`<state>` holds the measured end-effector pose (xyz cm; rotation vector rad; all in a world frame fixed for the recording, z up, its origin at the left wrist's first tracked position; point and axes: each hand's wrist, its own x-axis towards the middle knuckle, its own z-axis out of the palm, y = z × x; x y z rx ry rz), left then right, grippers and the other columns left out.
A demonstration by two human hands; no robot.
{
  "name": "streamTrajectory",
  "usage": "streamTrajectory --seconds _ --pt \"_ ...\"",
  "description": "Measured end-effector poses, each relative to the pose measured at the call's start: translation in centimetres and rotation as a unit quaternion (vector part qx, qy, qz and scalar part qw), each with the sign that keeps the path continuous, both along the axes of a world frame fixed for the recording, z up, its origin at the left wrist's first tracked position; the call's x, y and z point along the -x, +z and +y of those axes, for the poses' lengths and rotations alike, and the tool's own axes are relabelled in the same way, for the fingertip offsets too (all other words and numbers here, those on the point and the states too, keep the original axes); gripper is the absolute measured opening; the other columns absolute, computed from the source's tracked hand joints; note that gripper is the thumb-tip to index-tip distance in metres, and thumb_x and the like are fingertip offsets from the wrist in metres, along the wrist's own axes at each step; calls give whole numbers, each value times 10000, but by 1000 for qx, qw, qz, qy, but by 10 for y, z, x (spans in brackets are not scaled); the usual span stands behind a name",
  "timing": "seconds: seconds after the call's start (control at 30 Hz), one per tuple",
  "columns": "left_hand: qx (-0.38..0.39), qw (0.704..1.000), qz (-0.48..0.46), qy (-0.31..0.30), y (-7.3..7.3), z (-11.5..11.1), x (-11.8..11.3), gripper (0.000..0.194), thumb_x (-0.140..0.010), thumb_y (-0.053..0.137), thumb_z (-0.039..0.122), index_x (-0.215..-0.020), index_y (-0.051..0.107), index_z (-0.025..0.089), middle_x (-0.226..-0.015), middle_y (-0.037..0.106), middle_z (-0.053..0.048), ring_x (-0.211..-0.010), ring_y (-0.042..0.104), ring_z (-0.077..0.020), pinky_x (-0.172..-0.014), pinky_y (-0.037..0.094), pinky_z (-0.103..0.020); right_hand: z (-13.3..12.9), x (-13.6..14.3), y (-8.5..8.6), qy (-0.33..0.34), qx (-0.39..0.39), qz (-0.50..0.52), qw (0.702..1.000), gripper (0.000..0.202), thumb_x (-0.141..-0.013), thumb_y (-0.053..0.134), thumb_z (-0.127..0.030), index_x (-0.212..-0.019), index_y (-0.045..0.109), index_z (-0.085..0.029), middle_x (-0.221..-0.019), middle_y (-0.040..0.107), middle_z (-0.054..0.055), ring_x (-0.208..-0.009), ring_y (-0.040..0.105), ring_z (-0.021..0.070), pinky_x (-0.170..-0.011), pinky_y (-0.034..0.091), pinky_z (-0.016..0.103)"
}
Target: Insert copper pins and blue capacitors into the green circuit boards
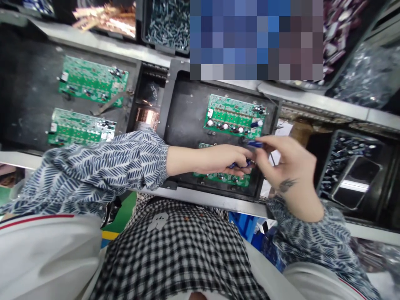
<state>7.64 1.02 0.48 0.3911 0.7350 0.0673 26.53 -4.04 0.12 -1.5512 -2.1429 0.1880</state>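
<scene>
My left hand (223,159) reaches across the lower green circuit board (206,179) and covers much of it. Its fingers are curled around small dark blue parts that look like capacitors (233,165). Close beside it, my right hand (286,160) pinches a blue cylindrical capacitor (254,143) between thumb and fingers, the fingertips of both hands nearly meeting. Just above lies the upper circuit board (233,114), which carries several round capacitors along its lower edge and a blue one lying at its right corner. Both boards sit in a black tray (184,108).
To the left, another black tray (28,100) holds two green boards, with a strap-like strip (109,102) across one. A bin of small parts (167,25) stands behind. At right is a box of capacitors (336,158) with a clear-looking frame (356,183) on top. Metal rails (215,204) edge the line.
</scene>
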Motion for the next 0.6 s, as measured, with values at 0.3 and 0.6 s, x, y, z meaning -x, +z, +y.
streamTrajectory --seconds 0.3,0.6 --pt "-123 992 -6 -39 -12 -1 4 118 -948 691 211 -1019 700 117 -793 578 25 -620 466 -44 -620 386 -192 25 -31 -25 -42 54 -23 997 139 -915 594 -320 -1006 686 -270 -834 726 37 -763 688 255 -740 567 407" --pt "-83 996 29 1 -5 1 0 191 -1057 482 170 -1023 657 102 -853 593 -3 -640 466 -47 -593 328 -186 27 -28 -22 -1 65 -36 997 154 -966 572 -320 -1003 717 -284 -920 738 66 -900 696 308 -803 560 467"
